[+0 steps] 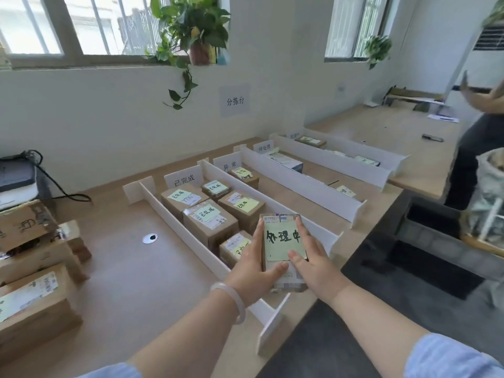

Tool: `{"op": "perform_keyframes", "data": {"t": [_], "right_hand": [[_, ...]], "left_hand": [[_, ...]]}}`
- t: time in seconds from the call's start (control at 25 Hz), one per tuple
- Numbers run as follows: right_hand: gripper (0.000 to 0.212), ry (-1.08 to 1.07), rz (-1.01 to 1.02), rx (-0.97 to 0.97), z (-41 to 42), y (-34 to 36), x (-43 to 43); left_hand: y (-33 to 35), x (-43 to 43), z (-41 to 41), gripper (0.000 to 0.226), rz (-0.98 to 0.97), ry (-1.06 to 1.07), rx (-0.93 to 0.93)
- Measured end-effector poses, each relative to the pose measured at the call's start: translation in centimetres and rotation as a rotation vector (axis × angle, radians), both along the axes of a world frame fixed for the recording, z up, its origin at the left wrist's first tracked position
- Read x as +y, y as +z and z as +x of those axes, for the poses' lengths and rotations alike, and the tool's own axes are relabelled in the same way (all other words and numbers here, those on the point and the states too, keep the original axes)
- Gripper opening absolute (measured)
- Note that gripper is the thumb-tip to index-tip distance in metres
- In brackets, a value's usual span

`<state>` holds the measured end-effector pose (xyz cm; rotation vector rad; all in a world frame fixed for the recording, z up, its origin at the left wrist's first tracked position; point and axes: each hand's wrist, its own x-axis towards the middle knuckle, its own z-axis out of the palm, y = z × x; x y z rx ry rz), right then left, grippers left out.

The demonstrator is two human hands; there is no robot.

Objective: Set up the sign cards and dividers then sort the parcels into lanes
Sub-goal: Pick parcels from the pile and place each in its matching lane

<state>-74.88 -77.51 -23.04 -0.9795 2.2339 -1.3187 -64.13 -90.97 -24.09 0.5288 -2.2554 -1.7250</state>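
Note:
I hold a small cardboard parcel with a green handwritten sticky note above the near end of the first lane. My left hand grips its left side and my right hand grips its right side, thumb on the note. White dividers split the wooden table into lanes. White sign cards stand at the lanes' far ends. Several labelled parcels fill the first lane; fewer lie in the others.
A stack of unsorted cardboard boxes sits at the table's left edge, with a grey device and black cable behind it. Another person stands at the right by a second table. A potted plant hangs from the windowsill.

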Motion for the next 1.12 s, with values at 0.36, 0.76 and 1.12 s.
{"op": "perform_keyframes", "data": {"t": [0.36, 0.76, 1.12], "right_hand": [[0.068, -0.153, -0.059, 0.000, -12.6, 0.3, 15.1], [0.069, -0.208, -0.035, 0.027, -24.9, -1.6, 16.9], [0.071, -0.266, -0.019, 0.059, -38.5, -0.6, 14.7]], "left_hand": [[-0.2, 13.0, -14.9, 0.094, -0.009, -0.155, 0.046], [-2.3, 14.4, -29.2, 0.094, -0.234, -0.207, 0.006], [-1.2, 11.3, -43.3, 0.092, -0.227, -0.267, 0.000]]}}
